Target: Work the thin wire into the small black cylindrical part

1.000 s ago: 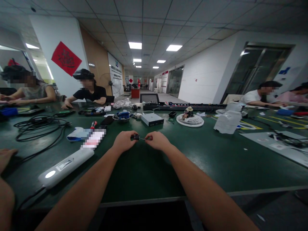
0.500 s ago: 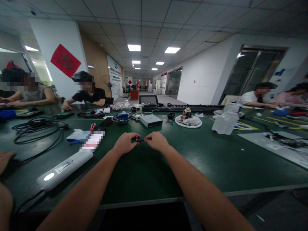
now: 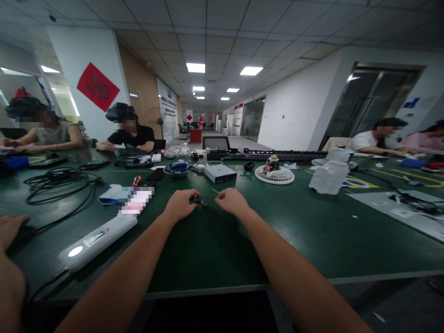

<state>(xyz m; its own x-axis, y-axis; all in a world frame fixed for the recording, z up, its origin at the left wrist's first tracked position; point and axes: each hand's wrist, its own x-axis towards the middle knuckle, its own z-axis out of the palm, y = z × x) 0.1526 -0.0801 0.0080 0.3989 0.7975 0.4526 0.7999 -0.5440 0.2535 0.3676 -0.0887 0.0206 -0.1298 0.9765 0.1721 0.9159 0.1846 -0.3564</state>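
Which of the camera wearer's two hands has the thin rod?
The right hand: its fingertips pinch the thin rod, one end sticking out. The left hand instead grips a small dark part.

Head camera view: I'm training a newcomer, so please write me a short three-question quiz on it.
1. True or false: the round white grille is to the right of the silver box.
2. What does the right hand hold?
A) a coil of cable
B) a thin rod
C) a blue bowl
3. Fill in "touching" or "apart": the thin rod and the small dark part in the left hand are ____.
Key: 1 true; 2 B; 3 apart.
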